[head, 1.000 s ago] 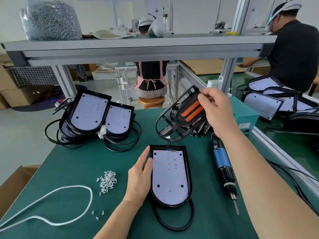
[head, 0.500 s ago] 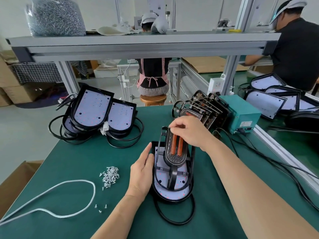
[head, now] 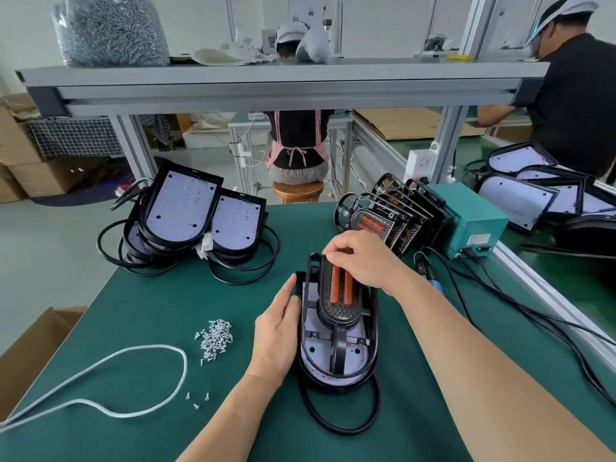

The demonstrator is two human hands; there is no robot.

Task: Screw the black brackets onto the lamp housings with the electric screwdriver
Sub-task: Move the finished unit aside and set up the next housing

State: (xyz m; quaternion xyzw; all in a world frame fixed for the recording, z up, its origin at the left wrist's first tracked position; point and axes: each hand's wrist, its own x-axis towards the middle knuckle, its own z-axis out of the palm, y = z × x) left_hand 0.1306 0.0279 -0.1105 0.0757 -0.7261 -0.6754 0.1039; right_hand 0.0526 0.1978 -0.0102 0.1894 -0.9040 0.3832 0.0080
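A black lamp housing (head: 371, 358) with a white LED board lies on the green table in front of me. A black bracket (head: 337, 305) with two orange strips sits on top of it. My right hand (head: 361, 258) pinches the bracket's far end with curled fingers. My left hand (head: 278, 331) lies flat against the housing's left side, fingers straight. The electric screwdriver (head: 430, 278) lies to the right, mostly hidden behind my right forearm. A pile of small silver screws (head: 215, 338) lies left of the housing.
More housings (head: 186, 211) with coiled black cables are stacked at back left. Several brackets (head: 393, 215) lean against a teal power box (head: 473, 221) at back right. A white cord (head: 110, 388) loops at front left. Black cables trail on the right. Two people work beyond.
My right hand brought the bracket down from the air onto the housing and now adjusts its far end. My left hand stays against the housing's side.
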